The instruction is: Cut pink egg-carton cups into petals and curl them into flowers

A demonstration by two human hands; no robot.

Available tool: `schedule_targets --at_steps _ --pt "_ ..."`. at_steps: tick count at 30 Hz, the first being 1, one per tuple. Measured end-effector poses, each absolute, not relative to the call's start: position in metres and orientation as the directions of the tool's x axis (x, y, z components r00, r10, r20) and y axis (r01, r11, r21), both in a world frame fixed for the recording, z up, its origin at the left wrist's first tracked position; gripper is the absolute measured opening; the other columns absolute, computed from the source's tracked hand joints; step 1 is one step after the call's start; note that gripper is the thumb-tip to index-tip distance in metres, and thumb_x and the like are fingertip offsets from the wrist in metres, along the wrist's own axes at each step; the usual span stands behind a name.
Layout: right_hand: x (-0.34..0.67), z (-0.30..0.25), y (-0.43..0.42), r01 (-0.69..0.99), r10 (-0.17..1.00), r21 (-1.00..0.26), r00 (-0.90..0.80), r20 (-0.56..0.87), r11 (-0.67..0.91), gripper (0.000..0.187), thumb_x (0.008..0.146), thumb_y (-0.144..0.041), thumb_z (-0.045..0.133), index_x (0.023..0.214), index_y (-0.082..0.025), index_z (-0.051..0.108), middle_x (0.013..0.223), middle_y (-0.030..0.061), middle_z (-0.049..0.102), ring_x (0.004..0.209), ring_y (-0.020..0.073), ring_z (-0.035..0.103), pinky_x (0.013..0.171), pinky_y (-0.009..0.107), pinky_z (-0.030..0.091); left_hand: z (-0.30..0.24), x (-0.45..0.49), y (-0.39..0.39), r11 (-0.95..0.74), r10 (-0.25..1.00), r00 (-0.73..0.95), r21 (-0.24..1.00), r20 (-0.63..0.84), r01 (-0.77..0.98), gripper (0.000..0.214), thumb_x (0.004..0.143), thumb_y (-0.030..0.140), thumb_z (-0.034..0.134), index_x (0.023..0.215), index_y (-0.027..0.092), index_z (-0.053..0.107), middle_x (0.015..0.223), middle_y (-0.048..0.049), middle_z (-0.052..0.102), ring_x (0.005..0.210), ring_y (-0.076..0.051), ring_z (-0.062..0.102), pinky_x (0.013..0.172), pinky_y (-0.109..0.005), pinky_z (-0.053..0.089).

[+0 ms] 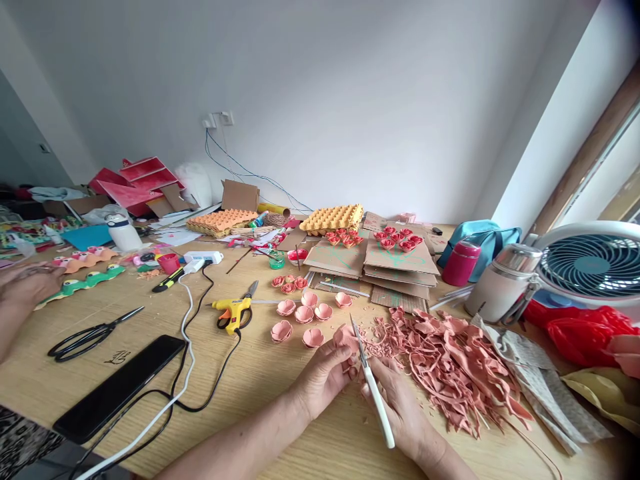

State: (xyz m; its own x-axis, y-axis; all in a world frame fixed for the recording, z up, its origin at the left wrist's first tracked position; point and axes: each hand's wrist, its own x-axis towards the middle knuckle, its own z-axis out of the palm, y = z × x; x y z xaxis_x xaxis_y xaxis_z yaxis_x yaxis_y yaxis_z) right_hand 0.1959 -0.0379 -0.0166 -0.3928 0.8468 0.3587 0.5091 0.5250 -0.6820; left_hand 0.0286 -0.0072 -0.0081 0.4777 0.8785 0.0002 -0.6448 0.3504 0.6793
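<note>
My left hand (325, 373) pinches a small pink egg-carton cup (345, 337) between thumb and fingers. My right hand (403, 407) is closed around white-handled scissors (379, 403), whose blades point up and away beside the cup. Whether the blades touch it, I cannot tell. Several trimmed pink cups (304, 314) stand just beyond my left hand, with a few red-edged paper roses (289, 285) behind them. To the right of my right hand spreads a heap of pink carton scraps (450, 360).
Cardboard sheets (335, 259) with red flowers stand behind the cups. On the left lie a yellow glue gun (234, 313), black scissors (95, 333), a black phone-like slab (120, 387) and trailing cables. A thermos (500, 287) and fan (595, 263) stand right. Another person's hand (30, 287) is far left.
</note>
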Motion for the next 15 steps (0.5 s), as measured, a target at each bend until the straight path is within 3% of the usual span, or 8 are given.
schedule_targets --at_steps 7,15 --pt "0.1955 -0.0133 -0.0390 0.511 0.857 -0.694 -0.387 0.341 0.507 0.040 0.095 -0.055 0.033 0.073 -0.023 0.042 0.073 -0.0001 0.055 0.072 0.0181 0.047 0.071 0.030 0.036 -0.0078 0.0267 -0.0047 0.335 0.906 0.421 0.679 -0.043 -0.653 0.033 0.065 0.027 0.085 0.075 0.016 0.056 0.071 0.0027 0.050 0.068 -0.010 0.048 0.068 -0.025 0.038" --pt "0.1964 -0.0140 -0.0395 0.512 0.875 -0.719 -0.377 0.303 0.470 0.041 0.094 -0.056 0.033 0.070 -0.023 0.041 0.072 0.0008 0.052 0.074 0.0188 0.046 0.068 0.030 0.035 -0.0100 0.0264 -0.0036 0.324 0.923 0.378 0.659 -0.064 -0.679 0.033 0.066 0.024 0.085 0.084 0.017 0.058 0.069 0.0040 0.047 0.065 -0.009 0.046 0.066 -0.025 0.038"
